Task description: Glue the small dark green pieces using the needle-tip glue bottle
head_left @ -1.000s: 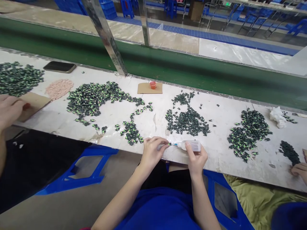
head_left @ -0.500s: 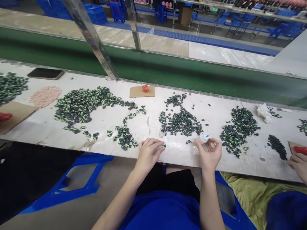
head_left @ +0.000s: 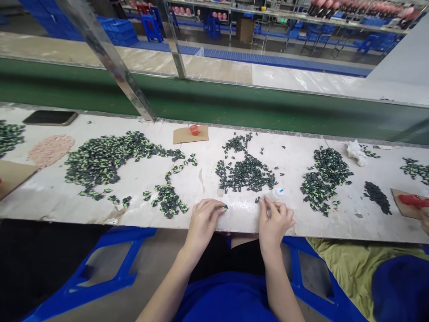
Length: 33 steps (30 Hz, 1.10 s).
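A small black piece with bright green marks (head_left: 225, 207) is pinched between the thumb and fingers of my left hand (head_left: 203, 221), low over the near part of the white table. My right hand (head_left: 275, 222) has its thumb and forefinger closed at a small dark piece (head_left: 257, 200), just in front of a heap of small dark green pieces (head_left: 250, 172). Right behind those fingers is a small white bottle with a blue tip (head_left: 278, 192), partly covered by the hand. A loose group of black-and-green pieces (head_left: 169, 201) lies left of my left hand.
A big heap of black-and-green pieces (head_left: 100, 158) spreads to the left, near pale pink bits (head_left: 52, 150) and a phone (head_left: 50, 117). A red cup (head_left: 194, 129) sits on cardboard (head_left: 179, 136). Rightward are another heap (head_left: 330, 167), crumpled tissue (head_left: 357, 153) and a person's hand (head_left: 425, 219).
My right hand has let go of the white bottle and moved left to the small dark piece. My left hand still pinches its black-and-green piece. The view has shifted slightly.
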Each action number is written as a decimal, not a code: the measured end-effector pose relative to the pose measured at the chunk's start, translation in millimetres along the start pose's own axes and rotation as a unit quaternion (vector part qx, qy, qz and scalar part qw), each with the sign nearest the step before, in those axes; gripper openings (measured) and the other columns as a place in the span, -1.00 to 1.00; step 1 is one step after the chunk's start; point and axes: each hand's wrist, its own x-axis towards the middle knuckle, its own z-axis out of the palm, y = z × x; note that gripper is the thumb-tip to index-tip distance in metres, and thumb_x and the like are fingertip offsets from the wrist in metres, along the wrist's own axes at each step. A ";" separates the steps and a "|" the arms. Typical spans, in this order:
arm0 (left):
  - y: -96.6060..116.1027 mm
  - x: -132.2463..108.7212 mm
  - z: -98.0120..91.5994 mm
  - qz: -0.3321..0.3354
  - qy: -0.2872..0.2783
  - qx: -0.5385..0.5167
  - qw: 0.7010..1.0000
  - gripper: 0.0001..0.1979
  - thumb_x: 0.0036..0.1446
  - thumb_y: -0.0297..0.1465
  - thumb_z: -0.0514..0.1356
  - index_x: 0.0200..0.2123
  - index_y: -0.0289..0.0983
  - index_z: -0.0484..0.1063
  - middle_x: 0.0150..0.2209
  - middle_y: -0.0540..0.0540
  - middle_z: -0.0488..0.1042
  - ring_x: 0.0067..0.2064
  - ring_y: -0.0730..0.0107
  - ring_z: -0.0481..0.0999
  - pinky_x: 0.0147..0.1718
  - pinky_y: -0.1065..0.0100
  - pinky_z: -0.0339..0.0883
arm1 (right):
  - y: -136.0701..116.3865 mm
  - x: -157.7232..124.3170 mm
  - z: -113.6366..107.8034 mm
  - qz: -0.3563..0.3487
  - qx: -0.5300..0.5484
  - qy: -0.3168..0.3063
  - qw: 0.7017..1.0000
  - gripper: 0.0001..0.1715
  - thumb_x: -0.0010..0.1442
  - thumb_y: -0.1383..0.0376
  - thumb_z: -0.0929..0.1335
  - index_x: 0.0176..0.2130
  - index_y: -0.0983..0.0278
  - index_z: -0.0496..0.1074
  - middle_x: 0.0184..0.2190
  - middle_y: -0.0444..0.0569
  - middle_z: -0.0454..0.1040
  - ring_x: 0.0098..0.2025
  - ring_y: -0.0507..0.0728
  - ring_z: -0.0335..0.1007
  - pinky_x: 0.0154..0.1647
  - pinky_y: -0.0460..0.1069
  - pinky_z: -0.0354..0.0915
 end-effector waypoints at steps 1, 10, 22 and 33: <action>1.0 -0.6 -1.0 0.000 0.005 -0.003 1.000 -0.85 0.20 -0.42 0.13 -0.30 -0.17 0.51 -0.27 -0.04 0.58 -0.18 0.24 0.51 -0.12 0.21 0.34 | -0.1 0.9 2.7 0.007 -0.002 -0.004 1.000 -0.62 0.25 0.06 0.28 -0.26 0.20 0.60 -0.40 0.06 0.38 -0.27 0.23 0.14 -0.18 0.17 0.02; 13.6 0.0 -3.6 0.034 0.036 -0.053 0.997 -0.85 0.22 -0.43 0.12 -0.28 -0.21 0.51 -0.29 -0.07 0.59 -0.21 0.26 0.54 -0.18 0.24 0.36 | -9.3 1.3 -13.0 0.038 0.171 -0.077 0.981 -0.60 0.22 0.06 0.30 -0.23 0.25 0.60 -0.26 0.11 0.56 -0.16 0.24 0.39 -0.14 0.16 0.35; 16.2 -2.1 -3.2 0.042 0.010 -0.079 0.996 -0.85 0.22 -0.45 0.13 -0.26 -0.21 0.52 -0.30 -0.07 0.60 -0.22 0.29 0.55 -0.18 0.25 0.35 | -42.1 -4.4 -24.1 0.151 0.443 -0.305 0.829 -0.82 0.04 0.19 0.46 -0.32 0.21 0.62 -0.34 -0.03 0.59 -0.32 0.13 0.53 -0.42 -0.03 0.51; 17.6 -1.9 -5.9 0.084 -0.006 -0.040 0.996 -0.83 0.25 -0.47 0.10 -0.28 -0.21 0.50 -0.34 -0.05 0.60 -0.26 0.31 0.54 -0.21 0.24 0.30 | -36.2 -0.8 -22.1 0.106 0.361 -0.342 0.861 -0.78 0.06 0.21 0.44 -0.27 0.24 0.60 -0.32 -0.01 0.62 -0.28 0.17 0.56 -0.22 0.03 0.49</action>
